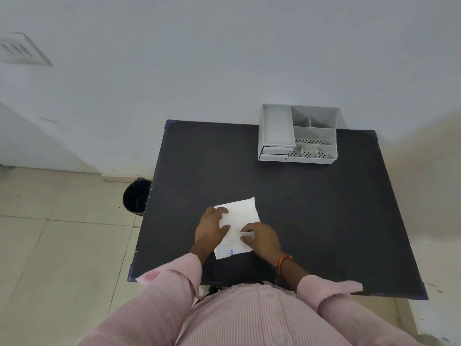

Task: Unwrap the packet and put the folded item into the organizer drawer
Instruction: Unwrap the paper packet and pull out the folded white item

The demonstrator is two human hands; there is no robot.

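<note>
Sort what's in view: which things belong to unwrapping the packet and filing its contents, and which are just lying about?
Part of the job:
white packet, flat on the table
left hand and right hand, both resting on it
grey organizer with drawers, far right corner

Just there:
black table
dark bin on the floor
wall vent

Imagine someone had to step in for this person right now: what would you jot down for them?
Left hand: flat on the white packet, pressing its left side.
Right hand: fingertips on the packet's right side; a pinch can't be confirmed.
The packet lies on the black table, near edge.
The grey organizer sits at the far right; its drawers look about shut.
Done: nothing visible.
Left: unwrap, open a drawer, put the folded item in.
</note>
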